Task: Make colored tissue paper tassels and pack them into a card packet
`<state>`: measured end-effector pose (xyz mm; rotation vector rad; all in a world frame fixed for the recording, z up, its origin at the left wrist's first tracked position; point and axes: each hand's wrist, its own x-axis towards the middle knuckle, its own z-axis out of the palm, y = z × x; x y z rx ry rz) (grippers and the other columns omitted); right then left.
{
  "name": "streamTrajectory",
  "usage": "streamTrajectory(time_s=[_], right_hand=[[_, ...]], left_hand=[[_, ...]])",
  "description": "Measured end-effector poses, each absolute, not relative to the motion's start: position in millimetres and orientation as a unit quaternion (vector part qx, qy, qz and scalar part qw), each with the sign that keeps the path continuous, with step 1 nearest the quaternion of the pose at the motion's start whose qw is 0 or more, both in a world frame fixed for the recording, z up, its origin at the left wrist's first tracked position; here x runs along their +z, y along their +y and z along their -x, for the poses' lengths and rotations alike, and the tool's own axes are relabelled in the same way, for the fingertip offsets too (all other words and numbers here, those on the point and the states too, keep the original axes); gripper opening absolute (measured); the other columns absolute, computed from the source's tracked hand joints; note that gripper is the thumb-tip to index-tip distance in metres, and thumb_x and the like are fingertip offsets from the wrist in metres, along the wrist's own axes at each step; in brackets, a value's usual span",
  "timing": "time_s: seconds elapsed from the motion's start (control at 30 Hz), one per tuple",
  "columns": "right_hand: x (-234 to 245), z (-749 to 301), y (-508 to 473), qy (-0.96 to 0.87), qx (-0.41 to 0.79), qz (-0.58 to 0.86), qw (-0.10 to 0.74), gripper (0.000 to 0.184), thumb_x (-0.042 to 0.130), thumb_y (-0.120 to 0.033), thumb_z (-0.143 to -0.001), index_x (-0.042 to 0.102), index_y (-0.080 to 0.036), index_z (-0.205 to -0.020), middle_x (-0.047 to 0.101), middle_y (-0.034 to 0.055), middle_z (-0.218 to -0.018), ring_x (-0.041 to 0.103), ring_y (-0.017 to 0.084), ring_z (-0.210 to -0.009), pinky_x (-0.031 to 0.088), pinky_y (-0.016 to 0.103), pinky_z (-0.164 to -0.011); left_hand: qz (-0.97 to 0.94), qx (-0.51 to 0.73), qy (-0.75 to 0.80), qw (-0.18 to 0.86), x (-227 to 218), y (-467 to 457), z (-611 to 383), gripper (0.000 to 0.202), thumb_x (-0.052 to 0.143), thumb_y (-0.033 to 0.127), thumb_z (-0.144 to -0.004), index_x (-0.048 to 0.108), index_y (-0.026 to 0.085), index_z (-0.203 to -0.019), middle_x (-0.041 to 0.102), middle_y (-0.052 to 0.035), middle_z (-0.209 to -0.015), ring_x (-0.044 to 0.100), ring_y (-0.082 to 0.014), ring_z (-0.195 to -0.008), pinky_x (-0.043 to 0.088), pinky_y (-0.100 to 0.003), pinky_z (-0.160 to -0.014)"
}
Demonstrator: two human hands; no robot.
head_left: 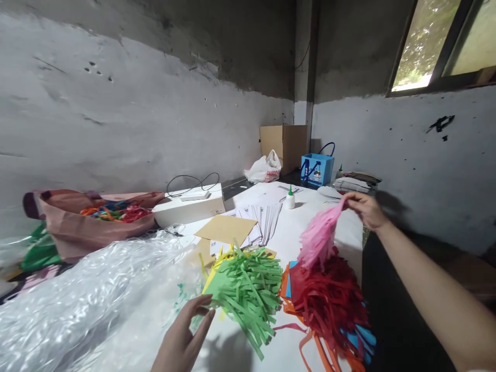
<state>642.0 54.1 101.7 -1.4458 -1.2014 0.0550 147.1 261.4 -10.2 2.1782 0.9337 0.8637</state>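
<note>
My right hand (pixel 366 209) pinches the top of a pink tissue-paper tassel (pixel 320 232). Its cut strips hang down over a pile of dark red fringed paper (pixel 325 297). Orange strips (pixel 327 354) and blue fringed paper (pixel 362 338) stick out from under the red. At the lower middle, my left hand (pixel 188 330) has its thumb and fingers apart, beside the uncut edge of a green paper tassel (pixel 248 289); whether a fingertip touches it, I cannot tell. Yellow paper (pixel 213 274) shows beneath the green.
Crumpled clear plastic (pixel 96 294) covers the left side. Further back are brown envelopes (pixel 227 229), fanned white papers (pixel 265 222), a glue bottle (pixel 290 199) with a green tip, a white box (pixel 189 209), a pink bag (pixel 93 232), a blue basket (pixel 318 168) and a cardboard box (pixel 294 147).
</note>
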Motion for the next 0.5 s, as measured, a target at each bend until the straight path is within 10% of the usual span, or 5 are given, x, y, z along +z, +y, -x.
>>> streamTrajectory(time_s=[0.23, 0.5], right_hand=[[169.7, -652.8, 19.8, -0.589, 0.041, 0.65, 0.478, 0.032, 0.058, -0.048, -0.091, 0.059, -0.02, -0.076, 0.058, 0.0016, -0.076, 0.056, 0.017, -0.073, 0.045, 0.032, -0.068], [45.8, -543.8, 154.3, -0.71, 0.163, 0.67, 0.141, 0.023, 0.064, -0.036, -0.097, 0.066, -0.015, -0.106, 0.069, 0.0035, -0.101, 0.068, 0.017, -0.084, 0.058, 0.034, -0.075]], left_hand=[[-0.799, 0.274, 0.388, 0.368, -13.7, 264.9, -141.1, 0.044, 0.062, 0.064, -0.077, 0.071, 0.026, -0.098, 0.078, -0.0095, -0.102, 0.072, -0.0307, -0.092, 0.057, -0.035, -0.07], [-0.723, 0.263, 0.438, 0.466, -27.9, 276.5, -159.2, 0.043, 0.063, 0.059, -0.073, 0.07, 0.02, -0.09, 0.077, -0.0097, -0.089, 0.07, -0.028, -0.075, 0.054, -0.039, -0.069]])
